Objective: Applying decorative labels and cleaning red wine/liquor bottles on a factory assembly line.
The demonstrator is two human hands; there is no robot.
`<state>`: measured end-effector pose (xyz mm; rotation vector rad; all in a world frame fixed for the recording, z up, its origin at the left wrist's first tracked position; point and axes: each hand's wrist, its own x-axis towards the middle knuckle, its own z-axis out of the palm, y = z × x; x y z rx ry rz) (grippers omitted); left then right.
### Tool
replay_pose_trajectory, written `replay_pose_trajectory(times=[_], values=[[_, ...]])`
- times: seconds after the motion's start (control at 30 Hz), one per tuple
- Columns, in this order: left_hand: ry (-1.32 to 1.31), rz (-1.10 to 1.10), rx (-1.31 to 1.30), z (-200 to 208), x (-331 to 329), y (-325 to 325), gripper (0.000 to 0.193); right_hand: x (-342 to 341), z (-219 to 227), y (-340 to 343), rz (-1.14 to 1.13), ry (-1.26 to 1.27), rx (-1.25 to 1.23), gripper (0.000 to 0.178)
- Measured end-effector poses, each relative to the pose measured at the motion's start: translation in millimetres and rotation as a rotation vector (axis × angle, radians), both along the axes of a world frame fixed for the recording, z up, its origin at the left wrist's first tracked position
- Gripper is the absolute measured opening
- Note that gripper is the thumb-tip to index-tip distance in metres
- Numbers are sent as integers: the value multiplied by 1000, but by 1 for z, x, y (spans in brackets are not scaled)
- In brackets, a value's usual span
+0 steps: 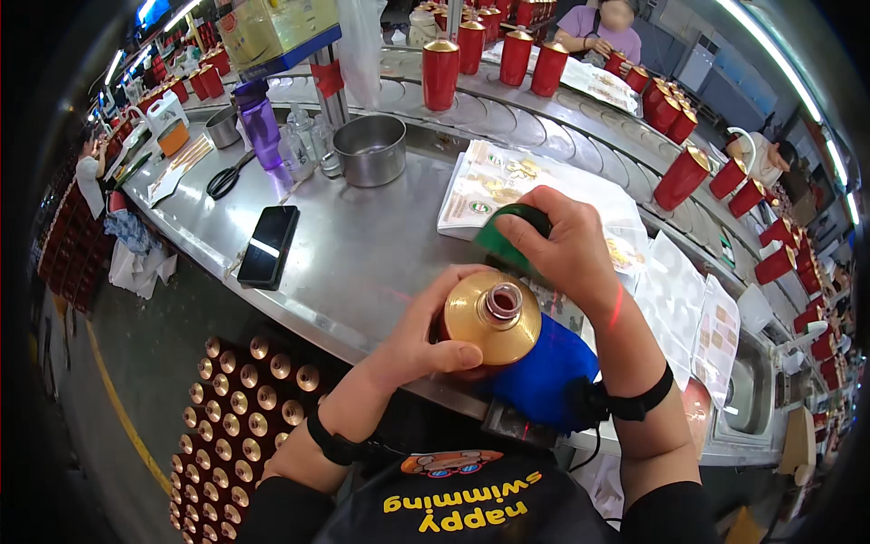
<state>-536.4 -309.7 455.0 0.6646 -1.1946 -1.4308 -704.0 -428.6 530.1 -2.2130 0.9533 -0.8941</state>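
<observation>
The left hand curls around the gold shoulder of an open-necked red bottle held upright before the chest, while the right hand, wrist bent downward, grips a green cloth just above it.

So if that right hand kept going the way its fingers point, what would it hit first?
Beyond the green piece it holds, the right hand would likely meet the printed sheet on the steel table, though depth is hard to judge.
</observation>
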Motion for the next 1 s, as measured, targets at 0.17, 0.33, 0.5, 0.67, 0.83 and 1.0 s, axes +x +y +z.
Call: replay_pose_trajectory(times=[0.17,0.33,0.5,0.67,0.83,1.0], values=[[-43,113,19,9,1,9,91,-2,1,9,205,-182,316,22],[-187,327,-54,3,-20,18,87,-3,-2,7,226,-219,331,22],[-29,208,-41,-2,-15,11,83,0,-3,-1,128,-244,261,21],[12,144,-1,2,-12,11,85,3,-2,-4,117,-229,192,26],[5,93,17,0,-9,8,90,2,-1,-3,91,-80,144,27],[61,33,37,-6,-4,3,91,1,0,-2,87,-39,126,22]])
